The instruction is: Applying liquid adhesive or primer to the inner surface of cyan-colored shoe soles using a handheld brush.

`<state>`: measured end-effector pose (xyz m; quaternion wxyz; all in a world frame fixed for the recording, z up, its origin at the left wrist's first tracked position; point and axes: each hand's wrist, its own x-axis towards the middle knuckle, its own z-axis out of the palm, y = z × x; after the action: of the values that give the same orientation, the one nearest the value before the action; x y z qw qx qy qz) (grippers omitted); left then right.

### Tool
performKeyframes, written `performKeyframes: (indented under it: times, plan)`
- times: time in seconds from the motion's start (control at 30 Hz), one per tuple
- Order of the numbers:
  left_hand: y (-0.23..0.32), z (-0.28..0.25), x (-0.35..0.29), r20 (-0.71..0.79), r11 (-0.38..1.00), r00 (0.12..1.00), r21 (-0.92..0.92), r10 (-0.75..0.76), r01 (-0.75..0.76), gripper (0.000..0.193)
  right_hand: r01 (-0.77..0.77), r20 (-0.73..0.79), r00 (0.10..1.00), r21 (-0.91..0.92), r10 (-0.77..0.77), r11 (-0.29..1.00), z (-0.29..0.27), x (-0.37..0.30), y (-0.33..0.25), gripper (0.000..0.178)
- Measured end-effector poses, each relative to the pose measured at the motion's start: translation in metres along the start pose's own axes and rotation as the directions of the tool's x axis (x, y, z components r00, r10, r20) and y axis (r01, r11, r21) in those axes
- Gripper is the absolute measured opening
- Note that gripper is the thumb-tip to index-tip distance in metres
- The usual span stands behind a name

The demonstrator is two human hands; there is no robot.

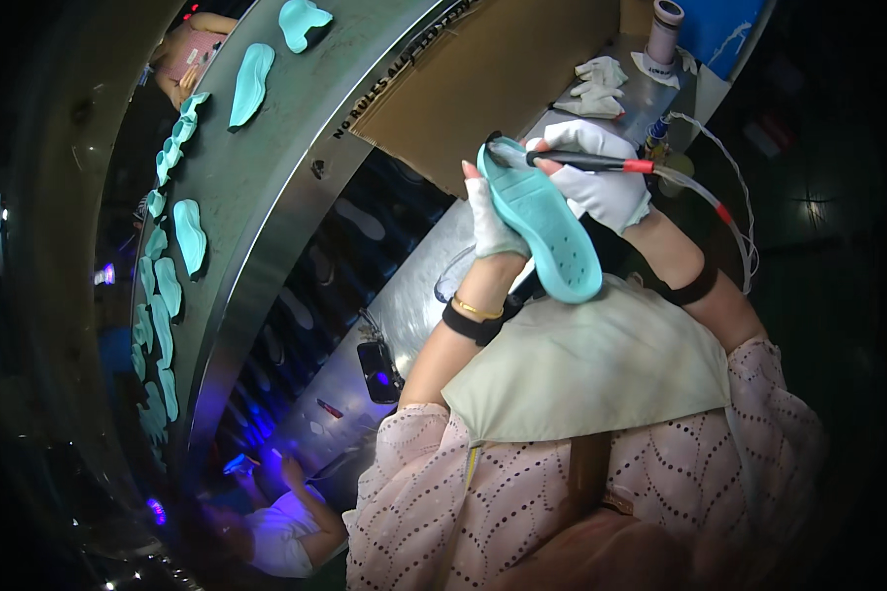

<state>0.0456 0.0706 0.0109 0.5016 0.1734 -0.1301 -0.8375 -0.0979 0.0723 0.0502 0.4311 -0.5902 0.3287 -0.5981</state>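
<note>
Left hand (pixel 490 225) in white fingerless glove gripping turquoise rubber shoe sole (pixel 545 225), fingers closing around its left edge, bare fingertip sticking up by the toe end. Sole being held up in the air above the lap, tilted, toe end pointing up-left, heel end lower right over beige cloth apron (pixel 591 369). Right hand (pixel 601 177) in white glove pinching black pen-shaped tool with red collar (pixel 586 162), fingers closing tight around its barrel, tip touching the toe end of the sole. Thin clear hose with white cable (pixel 727 212) trailing off the tool's rear end, curving down to the right. Black bands wrapping both wrists, gold bangle (pixel 477 309) sitting on the left wrist. Pink eyelet blouse sleeves (pixel 414 492) showing at lower edge. Curved grey metal conveyor belt (pixel 266 197) running along the left, carrying a row of more turquoise soles (pixel 189 234), well apart from the hands. Brown cardboard sheet (pixel 493 79) lying beyond the hands on the steel bench. Spare white gloves (pixel 594 87) lying near a pale cylindrical roll (pixel 665 30) at the far end of the bench. Another person in white top (pixel 281 532) sitting at lower left, another person's arm (pixel 192 49) showing at top left.
</note>
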Motion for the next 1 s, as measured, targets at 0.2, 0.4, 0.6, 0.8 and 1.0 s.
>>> performKeyframes:
  times: [0.2,0.4,0.6,0.8,1.0]
  plan:
    - [-0.002,0.014,0.001,-0.161,0.983,0.973,0.105,0.167,-0.151,0.074,-0.19,0.001,0.982,0.104,0.191,0.976,-0.006,-0.006,-0.009,0.017]
    - [0.004,0.003,0.0,-0.069,0.999,0.997,-0.024,-0.033,0.032,0.076,0.039,0.242,0.969,-0.308,0.038,0.951,-0.007,-0.024,-0.013,0.015]
    - [-0.008,-0.009,-0.017,0.001,0.985,0.986,0.026,-0.169,0.169,0.094,-0.225,0.164,0.957,-0.097,0.239,0.969,-0.028,-0.05,-0.003,0.009]
    - [-0.035,-0.039,-0.031,-0.05,0.945,0.957,0.153,-0.286,0.29,0.089,-0.386,0.09,0.918,-0.029,0.387,0.922,-0.032,-0.065,0.002,0.01]
    - [-0.034,-0.019,-0.008,0.074,0.994,0.996,0.101,0.039,-0.047,0.094,-0.284,-0.03,0.959,-0.035,0.283,0.958,-0.027,-0.051,0.001,0.009]
